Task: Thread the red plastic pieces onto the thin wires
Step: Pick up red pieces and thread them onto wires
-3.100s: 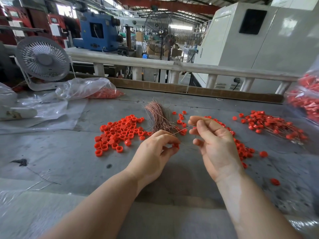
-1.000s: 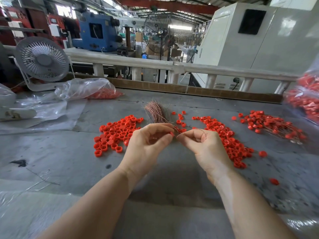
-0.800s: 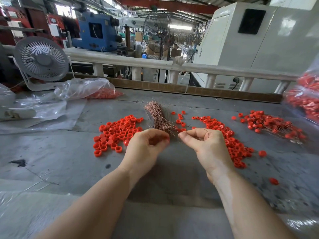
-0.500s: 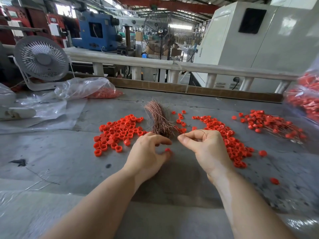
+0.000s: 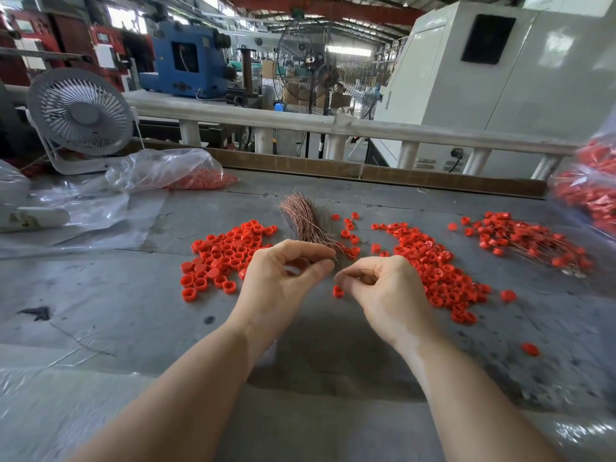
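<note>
A grey worktable (image 5: 100,295) fills the foreground. At its far left corner stands a small white fan (image 5: 80,113). Behind the table runs a pale railing (image 5: 300,123). Beyond the railing sit a blue machine (image 5: 186,65), a tall pedestal fan (image 5: 310,71) and a big white cabinet (image 5: 500,71). Red beams (image 5: 320,8) cross the roof above.

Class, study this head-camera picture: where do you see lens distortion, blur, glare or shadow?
Head view: the wide lens bows the white railing; the bag of red pieces at the right edge is blurred; glare sits on the plastic sheet at bottom right; a soft shadow lies on the table under both forearms.
</note>
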A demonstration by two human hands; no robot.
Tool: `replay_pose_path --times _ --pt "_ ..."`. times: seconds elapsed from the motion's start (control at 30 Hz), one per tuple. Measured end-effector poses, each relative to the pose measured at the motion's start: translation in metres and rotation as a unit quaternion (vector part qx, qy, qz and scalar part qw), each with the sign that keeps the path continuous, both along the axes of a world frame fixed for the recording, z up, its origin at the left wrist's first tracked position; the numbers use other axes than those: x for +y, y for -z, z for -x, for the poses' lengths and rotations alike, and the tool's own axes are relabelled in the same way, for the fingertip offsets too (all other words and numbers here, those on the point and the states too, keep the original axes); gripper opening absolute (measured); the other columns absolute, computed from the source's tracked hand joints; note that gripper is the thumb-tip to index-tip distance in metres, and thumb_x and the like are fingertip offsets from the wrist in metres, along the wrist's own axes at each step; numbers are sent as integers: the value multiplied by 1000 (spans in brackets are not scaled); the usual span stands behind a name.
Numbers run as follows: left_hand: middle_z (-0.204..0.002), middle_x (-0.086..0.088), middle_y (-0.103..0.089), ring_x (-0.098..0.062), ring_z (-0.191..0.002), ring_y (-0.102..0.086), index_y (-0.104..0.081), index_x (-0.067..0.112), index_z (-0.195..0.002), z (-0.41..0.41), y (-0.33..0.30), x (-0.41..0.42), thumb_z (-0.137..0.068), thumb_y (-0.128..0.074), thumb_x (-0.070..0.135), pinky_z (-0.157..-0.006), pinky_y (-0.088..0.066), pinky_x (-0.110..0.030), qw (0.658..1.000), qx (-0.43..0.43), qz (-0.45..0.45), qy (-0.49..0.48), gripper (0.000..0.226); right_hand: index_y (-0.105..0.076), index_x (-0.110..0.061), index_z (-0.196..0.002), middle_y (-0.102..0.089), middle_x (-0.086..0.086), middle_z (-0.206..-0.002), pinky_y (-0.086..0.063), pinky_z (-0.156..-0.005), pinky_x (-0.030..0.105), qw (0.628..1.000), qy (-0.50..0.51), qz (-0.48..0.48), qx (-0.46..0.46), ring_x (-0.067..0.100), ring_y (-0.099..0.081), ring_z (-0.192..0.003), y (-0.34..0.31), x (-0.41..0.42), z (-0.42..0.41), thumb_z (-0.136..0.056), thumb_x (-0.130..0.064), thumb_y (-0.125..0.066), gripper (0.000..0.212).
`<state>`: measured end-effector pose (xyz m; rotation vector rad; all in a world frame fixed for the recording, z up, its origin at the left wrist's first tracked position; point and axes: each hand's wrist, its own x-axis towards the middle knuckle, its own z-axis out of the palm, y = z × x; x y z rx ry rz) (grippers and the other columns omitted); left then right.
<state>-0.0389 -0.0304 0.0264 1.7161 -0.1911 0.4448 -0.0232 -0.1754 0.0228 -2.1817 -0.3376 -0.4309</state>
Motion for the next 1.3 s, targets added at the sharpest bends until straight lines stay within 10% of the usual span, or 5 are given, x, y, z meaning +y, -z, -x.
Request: replay_pose_path --times 0.73,0.93,1.17,1.3 --pt "-60 10 -63 -7 -60 -51 -71 20 -74 -9 4 11 -82 -68 16 -50 -40 -17 976 64 192 -84 10 -68 -25 -85 -59 -6 -66 -42 -56 12 984 -40 -174 13 -2 -50 -56 -11 2 3 -76 0 -72 27" --pt "-60 12 -64 0 -56 -51 -70 19 -73 -9 5 11 -82 -68 16 -49 -40 -11 973 71 198 -90 10 -68 -19 -82 -61 -1 -68 -39 -42 14 935 39 -347 58 2 -52 -54 -14 -7 -2 -80 -4 -68 14" --pt "-57 14 -63 3 -53 -51 -69 19 -73 -10 5 12 -82 -68 16 -48 -40 -9 970 69 209 -99 10 -62 -18 -78 -58 -8 -61 -38 -46 13 781 63 -618 61 2 -53 -52 -25 -26 -2 -89 -34 -57 20" --pt "-58 10 -59 -3 -53 -45 -71 21 -67 -9 5 10 -81 -69 18 -47 -37 -16 979 81 181 -52 14 -63 -13 -79 -60 -5 -58 -37 -42 13 822 61 -557 105 3 -53 -50 -23 -24 -3 -90 -21 -57 15"
